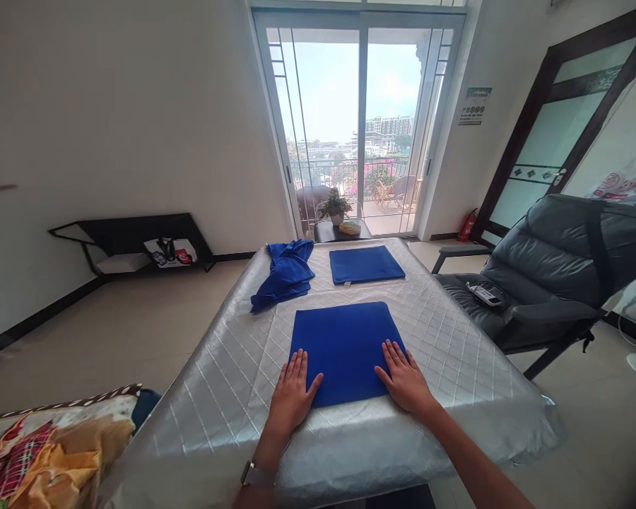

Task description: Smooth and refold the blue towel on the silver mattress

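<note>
Here we are at the near end of the bench [233, 357] with its shiny silver quilted cover, and both hands are down on the fabric! The left hand [295, 389] is at eight o'clock, the right hand [403, 375] at four, both palm-down, fingers extended and thumbs angled inward across the near rectangular royal-blue cloth [347, 339]. Nothing is gripped: they're pressed flat over its side edges, and that cloth looks very smooth, squared up, its far edge running nearly straight, so I'd call this piece close to finished. Look up to twelve o'clock, well clear of the fingers: a smaller-looking flat royal-blue cloth rectangle [365, 264] lies neatly spread, a little pale tag [348, 283] poking out at its near edge, and by its looks that one is done. But over at eleven o'clock, oh, there's the untidy one: a crumpled royal-blue cloth heap [290, 268], twisted and creased on the bench's far-left part, touched by neither hand. So the score, as I judge it: one flat and left alone, one flat under the palms, one not yet straightened at all.
</note>
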`<state>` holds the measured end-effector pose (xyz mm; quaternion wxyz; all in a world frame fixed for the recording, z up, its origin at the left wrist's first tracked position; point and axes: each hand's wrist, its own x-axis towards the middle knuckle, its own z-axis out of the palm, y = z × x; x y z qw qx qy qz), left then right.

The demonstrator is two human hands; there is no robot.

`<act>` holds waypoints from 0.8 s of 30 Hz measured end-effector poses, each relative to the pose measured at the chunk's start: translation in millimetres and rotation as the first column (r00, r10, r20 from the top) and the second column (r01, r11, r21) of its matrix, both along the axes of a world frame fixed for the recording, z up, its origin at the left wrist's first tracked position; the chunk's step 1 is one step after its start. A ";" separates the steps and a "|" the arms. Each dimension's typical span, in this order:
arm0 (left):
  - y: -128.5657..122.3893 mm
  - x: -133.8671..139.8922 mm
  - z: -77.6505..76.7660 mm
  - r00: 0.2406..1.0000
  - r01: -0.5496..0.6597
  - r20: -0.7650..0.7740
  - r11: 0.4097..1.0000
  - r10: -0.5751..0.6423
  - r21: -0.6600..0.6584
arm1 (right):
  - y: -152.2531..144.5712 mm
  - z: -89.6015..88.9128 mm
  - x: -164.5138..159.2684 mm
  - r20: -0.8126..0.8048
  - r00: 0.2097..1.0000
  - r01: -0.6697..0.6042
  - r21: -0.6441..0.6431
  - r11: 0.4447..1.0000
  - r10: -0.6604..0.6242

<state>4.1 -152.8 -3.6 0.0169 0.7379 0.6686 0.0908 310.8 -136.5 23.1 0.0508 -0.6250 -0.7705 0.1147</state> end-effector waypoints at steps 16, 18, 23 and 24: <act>-0.6 -3.6 -0.1 0.999 -0.005 -0.043 1.000 0.007 0.030 | 7.2 -19.8 41.9 -0.161 0.964 0.229 0.103 0.968 -0.211; -2.2 3.8 6.9 0.999 -0.004 -0.047 0.998 0.007 0.056 | 5.6 -16.6 44.9 -0.294 0.930 0.263 0.118 0.957 -0.220; -9.7 67.4 44.8 0.978 0.207 0.009 0.970 -0.210 0.127 | 0.2 -5.6 49.2 -0.627 0.746 0.379 0.122 0.918 -0.224; -10.6 86.2 53.1 0.958 0.277 0.035 0.951 -0.284 0.135 | -0.6 -4.2 50.3 -0.673 0.703 0.408 0.115 0.906 -0.231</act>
